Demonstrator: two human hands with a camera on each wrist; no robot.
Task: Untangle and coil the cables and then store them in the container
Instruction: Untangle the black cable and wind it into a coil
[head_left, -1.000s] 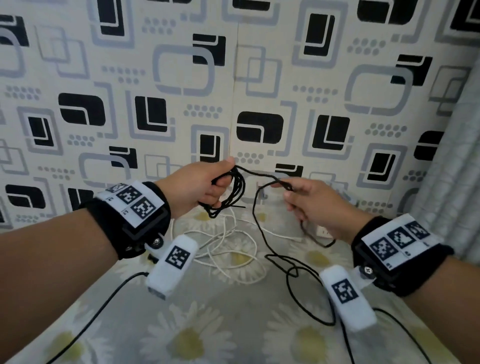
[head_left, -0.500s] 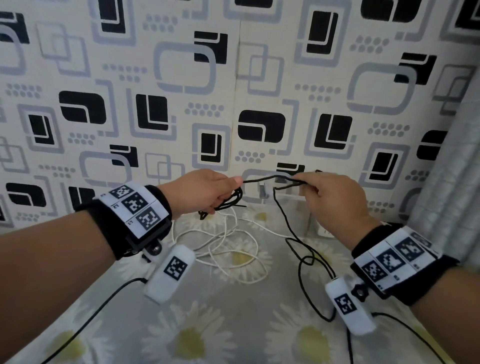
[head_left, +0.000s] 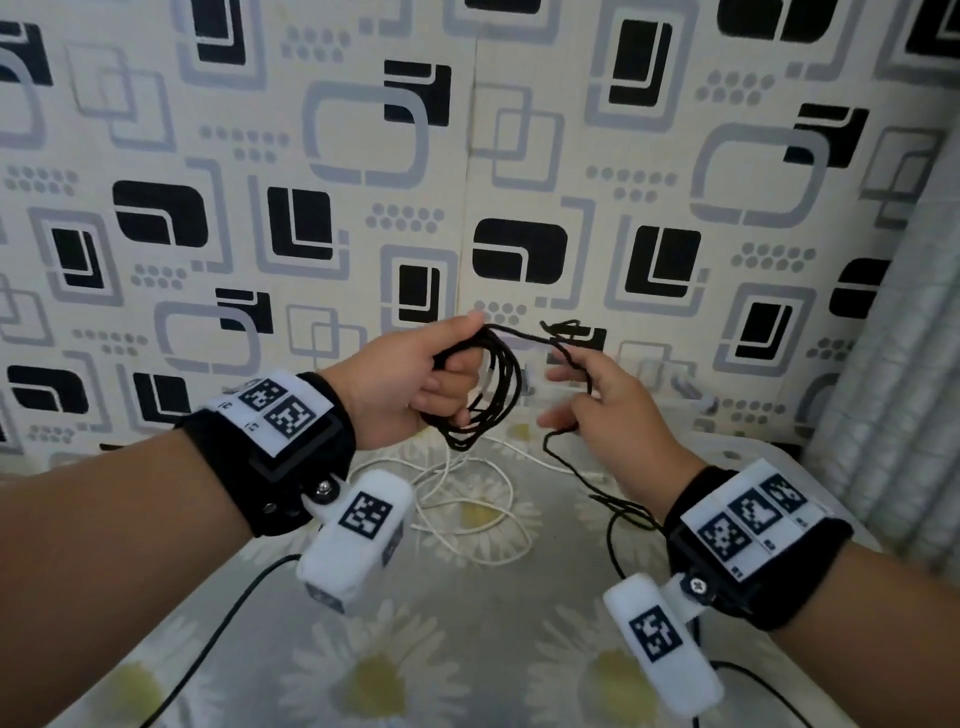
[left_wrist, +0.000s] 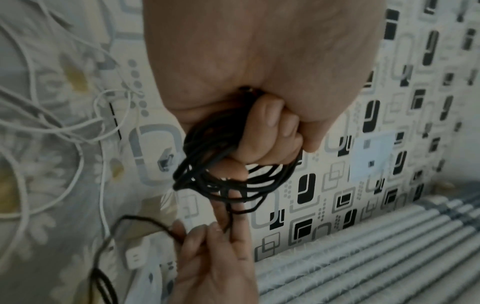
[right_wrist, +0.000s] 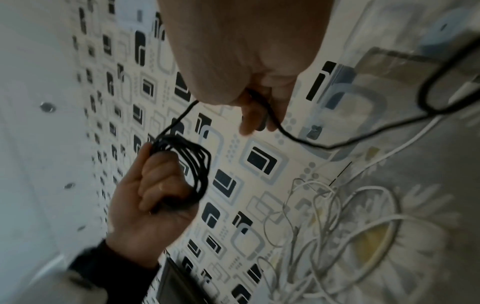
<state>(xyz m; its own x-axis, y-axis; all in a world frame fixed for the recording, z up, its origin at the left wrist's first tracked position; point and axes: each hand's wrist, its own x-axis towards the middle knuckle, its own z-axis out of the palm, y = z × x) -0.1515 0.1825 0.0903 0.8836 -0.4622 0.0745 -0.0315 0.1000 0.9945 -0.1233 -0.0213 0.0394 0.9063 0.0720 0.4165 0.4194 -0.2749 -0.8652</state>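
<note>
Bigger black cable (head_left: 493, 395) coil, left grip (head_left: 410, 384).

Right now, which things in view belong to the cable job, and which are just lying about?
In the job:
- black cable, partly coiled, loops held in left hand
- its loose run, pinched by right hand
- white cable, tangled on the bedsheet

Lying about:
- white plug
- curtain

Patterned wallpaper (head_left: 519, 156), daisy-print cloth (head_left: 415, 675), grey curtain (head_left: 893, 364)
</note>
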